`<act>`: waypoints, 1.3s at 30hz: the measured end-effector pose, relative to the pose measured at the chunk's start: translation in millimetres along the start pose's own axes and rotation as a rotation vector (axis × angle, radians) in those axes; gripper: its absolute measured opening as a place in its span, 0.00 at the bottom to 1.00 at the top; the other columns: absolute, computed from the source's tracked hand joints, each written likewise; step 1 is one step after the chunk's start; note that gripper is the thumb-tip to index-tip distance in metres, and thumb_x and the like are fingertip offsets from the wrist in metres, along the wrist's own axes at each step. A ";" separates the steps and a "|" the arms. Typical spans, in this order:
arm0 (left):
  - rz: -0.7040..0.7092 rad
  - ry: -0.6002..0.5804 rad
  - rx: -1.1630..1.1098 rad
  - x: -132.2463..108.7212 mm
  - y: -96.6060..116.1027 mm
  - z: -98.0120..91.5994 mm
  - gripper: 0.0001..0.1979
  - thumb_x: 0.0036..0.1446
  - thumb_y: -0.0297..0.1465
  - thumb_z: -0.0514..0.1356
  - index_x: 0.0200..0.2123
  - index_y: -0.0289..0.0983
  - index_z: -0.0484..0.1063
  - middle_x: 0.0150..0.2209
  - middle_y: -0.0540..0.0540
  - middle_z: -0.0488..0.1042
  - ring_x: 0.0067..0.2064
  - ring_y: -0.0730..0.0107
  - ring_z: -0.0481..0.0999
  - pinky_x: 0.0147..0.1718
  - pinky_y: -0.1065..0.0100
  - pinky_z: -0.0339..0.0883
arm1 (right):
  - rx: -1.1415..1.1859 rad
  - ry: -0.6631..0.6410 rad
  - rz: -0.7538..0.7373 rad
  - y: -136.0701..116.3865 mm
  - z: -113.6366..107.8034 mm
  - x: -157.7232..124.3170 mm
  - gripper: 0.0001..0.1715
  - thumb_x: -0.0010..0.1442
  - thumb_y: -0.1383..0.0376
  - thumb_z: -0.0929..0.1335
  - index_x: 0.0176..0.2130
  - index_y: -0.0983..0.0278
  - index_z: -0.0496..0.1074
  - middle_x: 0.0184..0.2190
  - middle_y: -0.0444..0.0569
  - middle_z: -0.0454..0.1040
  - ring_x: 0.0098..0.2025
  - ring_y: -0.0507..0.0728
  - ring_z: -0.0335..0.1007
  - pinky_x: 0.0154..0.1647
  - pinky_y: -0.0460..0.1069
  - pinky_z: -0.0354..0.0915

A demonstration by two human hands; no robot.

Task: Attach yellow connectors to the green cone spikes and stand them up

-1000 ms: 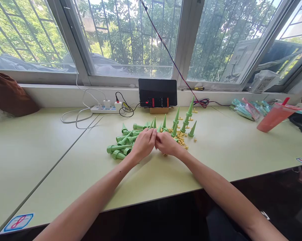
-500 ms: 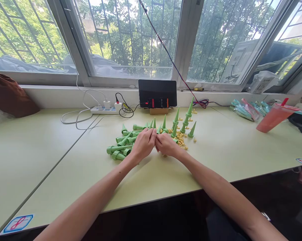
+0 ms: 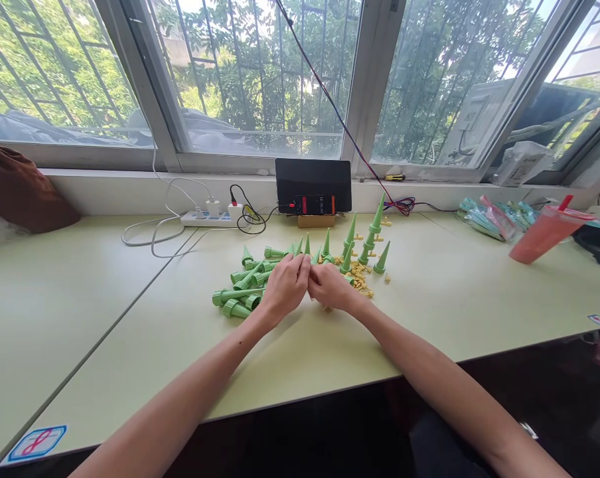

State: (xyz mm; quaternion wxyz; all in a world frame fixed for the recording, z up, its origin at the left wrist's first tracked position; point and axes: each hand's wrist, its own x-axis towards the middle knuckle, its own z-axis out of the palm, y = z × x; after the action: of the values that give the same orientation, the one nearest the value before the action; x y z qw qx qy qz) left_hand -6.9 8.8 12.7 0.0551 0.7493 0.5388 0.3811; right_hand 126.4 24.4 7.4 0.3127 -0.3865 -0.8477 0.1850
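Plastic, I judge: light, stiff, slick along the taper, best gripped at the wide collar. Before the black screen (image 3: 313, 178), my left hand (image 3: 285, 287) and right hand (image 3: 332, 287) meet, fingertips pinched together on a small piece they hide. Green cones (image 3: 240, 287) lie before the screen's left side.

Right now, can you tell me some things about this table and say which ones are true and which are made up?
1. The left hand and right hand touch each other above the table. True.
2. Every green cone stands upright. False: many lying cones are piled by the left hand; only a few standing cones are upright.
3. The yellow pieces lie on the right hand's side. True.
4. The cup sits next to the plug strip. False: the pink cup is far right, the power strip left, near the window.
5. The dark screen stands behind the cones. True.
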 end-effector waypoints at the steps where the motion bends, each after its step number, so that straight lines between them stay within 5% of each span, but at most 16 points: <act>1: 0.001 0.000 -0.001 0.1 -0.3 0.0 0.17 0.67 0.36 0.44 0.25 0.38 0.60 0.27 0.49 0.63 0.28 0.70 0.63 0.30 0.67 0.55 | 0.014 -0.006 -0.004 0.4 0.1 0.1 0.18 0.59 0.72 0.60 0.19 0.65 0.63 0.17 0.45 0.70 0.20 0.49 0.63 0.25 0.43 0.55; 12: 0.026 -0.002 -0.034 1.4 -1.1 -1.2 0.17 0.67 0.36 0.45 0.25 0.38 0.59 0.26 0.48 0.63 0.28 0.70 0.62 0.30 0.68 0.54 | 0.093 -0.050 0.004 4.0 1.8 -0.1 0.25 0.64 0.70 0.57 0.16 0.65 0.61 0.14 0.44 0.67 0.19 0.48 0.61 0.27 0.43 0.57; 39: 0.058 -0.101 0.007 0.7 -0.8 -1.5 0.19 0.66 0.36 0.44 0.24 0.38 0.60 0.26 0.48 0.65 0.29 0.68 0.65 0.32 0.67 0.56 | -0.055 -0.185 0.090 -5.4 -4.3 -1.6 0.25 0.60 0.74 0.58 0.15 0.65 0.62 0.14 0.47 0.68 0.20 0.50 0.61 0.27 0.44 0.57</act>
State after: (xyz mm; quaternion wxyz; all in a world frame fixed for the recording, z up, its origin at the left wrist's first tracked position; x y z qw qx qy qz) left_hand -8.3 9.2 13.8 0.0685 0.7829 0.5149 0.3425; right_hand 127.1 20.0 13.0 0.2137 -0.4136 -0.8596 0.2107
